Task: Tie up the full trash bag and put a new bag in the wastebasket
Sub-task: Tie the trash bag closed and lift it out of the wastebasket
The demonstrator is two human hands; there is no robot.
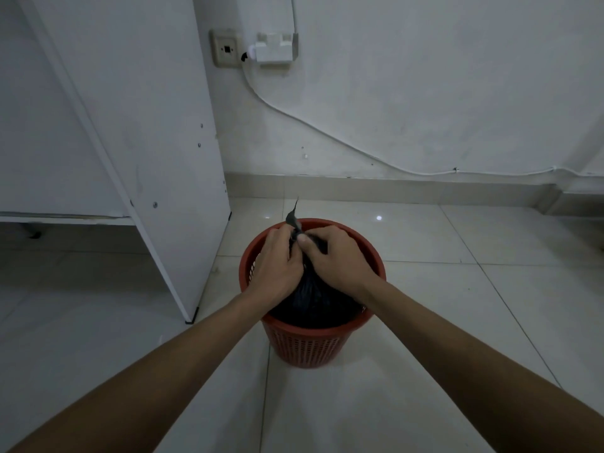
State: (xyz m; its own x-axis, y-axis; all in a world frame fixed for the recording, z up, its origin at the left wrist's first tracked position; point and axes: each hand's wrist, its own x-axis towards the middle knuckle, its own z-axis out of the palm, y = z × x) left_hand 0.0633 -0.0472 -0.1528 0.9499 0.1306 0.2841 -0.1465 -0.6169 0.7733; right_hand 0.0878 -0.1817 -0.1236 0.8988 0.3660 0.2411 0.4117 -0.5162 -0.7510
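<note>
Knotting: fingers [303, 240] of left hand [277, 258] and right hand [338, 256] pinch the trash bag [310, 300] by its neck; next, probably, cinching it tight.

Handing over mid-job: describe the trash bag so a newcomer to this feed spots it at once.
On the tiled floor by the white wall, right of the white cabinet, stands a red mesh basket. The bag sits inside it, its gathered neck gripped by the left hand and right hand. It is the only black thing there, with a thin tail poking up above the hands.
</note>
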